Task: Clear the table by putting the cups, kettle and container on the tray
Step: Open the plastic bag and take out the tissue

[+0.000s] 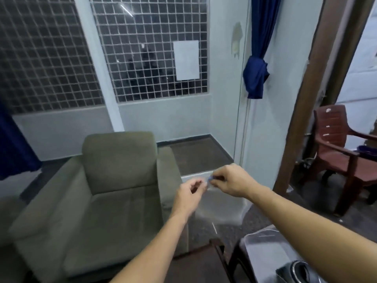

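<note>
Pinching a small blue piece (210, 178) in a narrow grip, our right hand (230, 180) is raised well above the tabletop (195, 260), with what looks like clear film (220, 205) hanging below. Our left hand (189, 193) curls beside it; whether it holds anything we cannot tell. We should free both hands first. A dark chrome-ringed object (299, 271), possibly the kettle, lies past the tabletop's right edge; cups, container and tray are unseen. The white sheet (186, 60) on the window shows no readable writing.
</note>
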Motion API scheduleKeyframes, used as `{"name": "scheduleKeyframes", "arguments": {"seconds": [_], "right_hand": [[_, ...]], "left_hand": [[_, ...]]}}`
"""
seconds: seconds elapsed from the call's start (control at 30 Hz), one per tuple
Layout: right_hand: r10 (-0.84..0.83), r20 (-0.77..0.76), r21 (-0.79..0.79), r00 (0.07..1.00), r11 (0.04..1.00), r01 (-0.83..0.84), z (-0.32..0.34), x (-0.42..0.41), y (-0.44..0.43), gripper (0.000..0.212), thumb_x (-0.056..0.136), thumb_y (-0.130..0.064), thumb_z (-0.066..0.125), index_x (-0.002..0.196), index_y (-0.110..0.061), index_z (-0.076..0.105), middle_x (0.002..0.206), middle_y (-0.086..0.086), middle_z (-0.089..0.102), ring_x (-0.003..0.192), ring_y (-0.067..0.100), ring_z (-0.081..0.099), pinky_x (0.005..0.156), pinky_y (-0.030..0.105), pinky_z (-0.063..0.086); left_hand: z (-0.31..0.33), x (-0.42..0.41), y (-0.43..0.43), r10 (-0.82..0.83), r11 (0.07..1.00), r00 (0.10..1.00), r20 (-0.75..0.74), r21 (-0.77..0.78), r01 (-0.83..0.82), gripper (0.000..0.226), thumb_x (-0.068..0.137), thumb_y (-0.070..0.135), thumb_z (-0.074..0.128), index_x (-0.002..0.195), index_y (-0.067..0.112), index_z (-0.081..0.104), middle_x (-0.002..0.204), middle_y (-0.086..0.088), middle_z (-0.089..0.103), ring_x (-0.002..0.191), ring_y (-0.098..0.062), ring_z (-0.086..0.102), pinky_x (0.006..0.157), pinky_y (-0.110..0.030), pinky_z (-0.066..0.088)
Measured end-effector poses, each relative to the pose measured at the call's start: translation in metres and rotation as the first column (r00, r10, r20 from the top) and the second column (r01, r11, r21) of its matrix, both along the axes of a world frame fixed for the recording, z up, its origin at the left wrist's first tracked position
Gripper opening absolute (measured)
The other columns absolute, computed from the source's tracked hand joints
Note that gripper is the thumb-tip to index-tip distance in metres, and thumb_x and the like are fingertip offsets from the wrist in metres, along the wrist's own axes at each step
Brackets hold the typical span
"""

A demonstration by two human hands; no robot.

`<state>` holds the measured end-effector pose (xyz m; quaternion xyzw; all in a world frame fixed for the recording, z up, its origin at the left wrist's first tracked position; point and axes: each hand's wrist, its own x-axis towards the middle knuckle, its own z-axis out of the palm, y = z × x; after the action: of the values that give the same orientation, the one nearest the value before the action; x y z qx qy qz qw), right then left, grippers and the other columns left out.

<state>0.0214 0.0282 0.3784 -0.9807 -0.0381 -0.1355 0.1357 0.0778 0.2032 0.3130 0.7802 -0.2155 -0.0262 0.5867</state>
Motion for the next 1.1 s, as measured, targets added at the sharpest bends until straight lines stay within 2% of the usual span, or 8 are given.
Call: {"name": "scheduleKeyframes", "arguments": {"seconds": [0.17, 0.3, 0.5, 0.57, 0.67, 0.73, 0.93, 1.1], "right_hand": [[0.093, 0.03, -0.111, 0.995, 0.99, -0.089, 0.087, 0.01, 0.116, 0.024, 0.09, -0.036, 0.064, 0.085, -0.015, 0.072, 0.08, 0.004, 0.073, 0.078, 0.029, 0.065, 0.071, 0.042, 0.055], [0.153, 0.101, -0.147, 0.983, 0.98, -0.137, 0.143, 0.015, 0.2, 0.017, 0.09, -0.03, 0.064, 0.085, -0.016, 0.074, 0.08, 0.006, 0.073, 0.08, 0.033, 0.065, 0.067, 0.037, 0.052], [0.219, 0.03, -0.128, 0.975, 0.969, -0.213, 0.179, 0.018, 0.295, 0.024, 0.092, -0.041, 0.07, 0.092, -0.02, 0.08, 0.084, 0.002, 0.077, 0.075, 0.023, 0.062, 0.072, 0.036, 0.055], [0.246, -0.003, -0.11, 0.969, 0.963, -0.245, 0.179, 0.018, 0.312, 0.02, 0.093, -0.037, 0.071, 0.089, -0.019, 0.08, 0.076, -0.004, 0.073, 0.07, 0.018, 0.058, 0.071, 0.033, 0.053], [0.253, -0.043, -0.091, 0.966, 0.962, -0.256, 0.175, 0.017, 0.319, 0.016, 0.094, -0.032, 0.07, 0.088, -0.022, 0.081, 0.067, -0.016, 0.064, 0.067, 0.01, 0.057, 0.071, 0.029, 0.05], [0.233, -0.066, -0.068, 0.97, 0.969, -0.237, 0.172, 0.016, 0.31, 0.016, 0.094, -0.03, 0.07, 0.087, -0.023, 0.081, 0.065, -0.018, 0.065, 0.064, 0.005, 0.058, 0.071, 0.028, 0.048], [0.155, -0.053, 0.005, 0.987, 0.988, -0.154, 0.156, 0.011, 0.273, 0.014, 0.094, -0.029, 0.071, 0.096, -0.022, 0.083, 0.085, -0.007, 0.078, 0.08, 0.012, 0.068, 0.075, 0.023, 0.045], [0.17, -0.013, -0.112, 0.985, 0.979, -0.171, 0.161, 0.025, 0.274, 0.011, 0.091, -0.024, 0.073, 0.097, -0.021, 0.082, 0.088, 0.002, 0.079, 0.083, 0.023, 0.069, 0.074, 0.028, 0.049]], "left_hand": [[0.081, -0.002, 0.108, 0.127, 0.992, 0.977, 0.17, -0.034, -0.123, 0.009, 0.095, 0.029, 0.073, 0.1, 0.026, 0.081, 0.09, 0.02, 0.076, 0.09, 0.003, 0.069, 0.085, -0.02, 0.052], [0.137, -0.006, 0.188, 0.192, 0.981, 0.933, 0.304, -0.04, -0.189, 0.013, 0.094, 0.034, 0.074, 0.102, 0.026, 0.08, 0.086, 0.023, 0.074, 0.084, 0.017, 0.066, 0.076, -0.009, 0.048], [0.173, -0.015, 0.29, 0.326, 0.933, 0.854, 0.406, 0.009, -0.36, 0.01, 0.093, 0.033, 0.074, 0.088, 0.027, 0.081, 0.07, 0.029, 0.07, 0.073, 0.008, 0.066, 0.065, -0.011, 0.046], [0.173, -0.019, 0.313, 0.349, 0.92, 0.844, 0.408, 0.02, -0.391, 0.012, 0.092, 0.033, 0.074, 0.086, 0.024, 0.08, 0.075, 0.018, 0.075, 0.074, -0.003, 0.069, 0.071, -0.026, 0.053], [0.171, -0.021, 0.343, 0.394, 0.899, 0.826, 0.403, 0.021, -0.438, 0.016, 0.093, 0.034, 0.072, 0.087, 0.021, 0.08, 0.08, 0.007, 0.078, 0.078, -0.015, 0.071, 0.073, -0.034, 0.057], [0.171, -0.02, 0.363, 0.418, 0.883, 0.809, 0.414, 0.025, -0.469, 0.017, 0.094, 0.034, 0.072, 0.088, 0.021, 0.081, 0.08, 0.007, 0.078, 0.077, -0.014, 0.071, 0.072, -0.034, 0.058], [0.17, -0.011, 0.386, 0.4, 0.886, 0.817, 0.415, 0.054, -0.461, 0.015, 0.093, 0.032, 0.074, 0.087, 0.021, 0.082, 0.078, 0.008, 0.078, 0.075, -0.012, 0.07, 0.071, -0.03, 0.056], [0.171, 0.0, 0.385, 0.272, 0.952, 0.946, 0.178, 0.094, -0.292, 0.009, 0.091, 0.028, 0.074, 0.084, 0.023, 0.077, 0.078, 0.009, 0.073, 0.075, -0.013, 0.063, 0.074, -0.028, 0.048]]}}
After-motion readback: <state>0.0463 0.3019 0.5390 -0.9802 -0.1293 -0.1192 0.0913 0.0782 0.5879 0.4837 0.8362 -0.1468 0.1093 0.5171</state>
